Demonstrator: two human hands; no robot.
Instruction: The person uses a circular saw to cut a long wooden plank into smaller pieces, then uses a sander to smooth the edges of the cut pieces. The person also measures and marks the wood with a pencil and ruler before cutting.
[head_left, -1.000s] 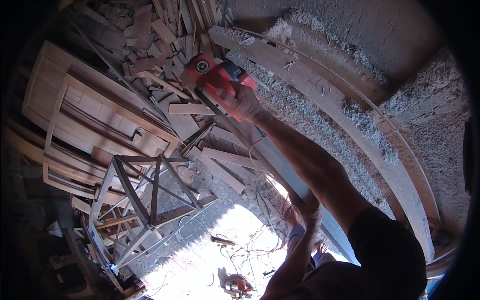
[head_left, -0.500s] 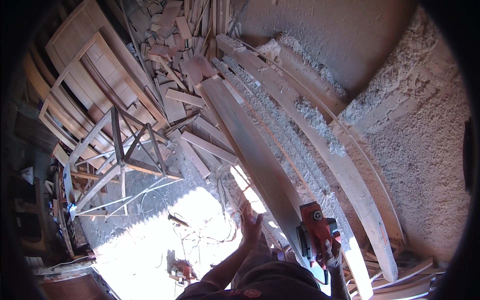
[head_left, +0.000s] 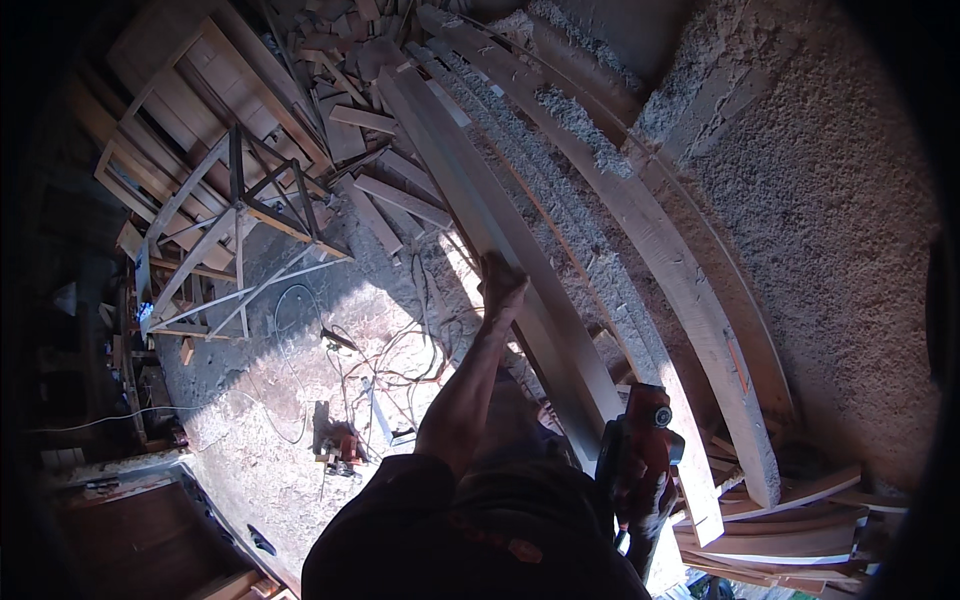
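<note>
Holding the left edge of a long board [head_left: 540, 320], the left hand [head_left: 503, 286] has its fingers bent and close together, with the wood's rim inside their bend; which of them reach under the edge, I cannot tell. The board runs on a slant, its far end well beyond this hand and its near end close to the person's body. At that near end the right hand [head_left: 652, 498] is wrapped around a red power planer [head_left: 648, 425], whose body stands beside the board's end. Shadow hides how each finger lies on the handle, and whether the planer touches the wood is unclear. To the right of the board, apart from both hands, lie a shaving-covered plank [head_left: 600, 270] and a thick curved beam [head_left: 670, 240]. To the left, a wooden frame [head_left: 238, 212] stands on the floor, well away from the left fingers.
</note>
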